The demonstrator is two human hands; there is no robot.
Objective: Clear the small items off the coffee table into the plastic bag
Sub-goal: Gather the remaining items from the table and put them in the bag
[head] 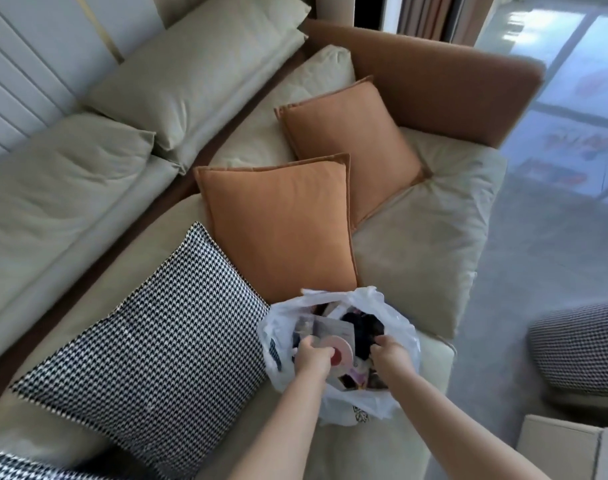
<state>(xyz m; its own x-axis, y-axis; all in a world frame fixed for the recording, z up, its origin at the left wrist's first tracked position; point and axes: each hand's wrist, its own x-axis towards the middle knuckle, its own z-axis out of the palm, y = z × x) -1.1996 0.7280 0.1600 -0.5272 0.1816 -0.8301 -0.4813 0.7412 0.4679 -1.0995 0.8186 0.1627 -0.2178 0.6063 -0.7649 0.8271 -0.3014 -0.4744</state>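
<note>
Two hands grip the plastic bag (340, 344): left hand (311, 358), right hand (389, 351); thin rim could slip, spilling items onto the sofa (416, 244).

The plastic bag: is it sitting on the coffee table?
No: the bag rests on the sofa seat, beside the orange cushion.

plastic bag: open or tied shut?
Open. The plastic bag gapes upward on the sofa, contents visible inside; left hand and right hand grip its rim.
</note>
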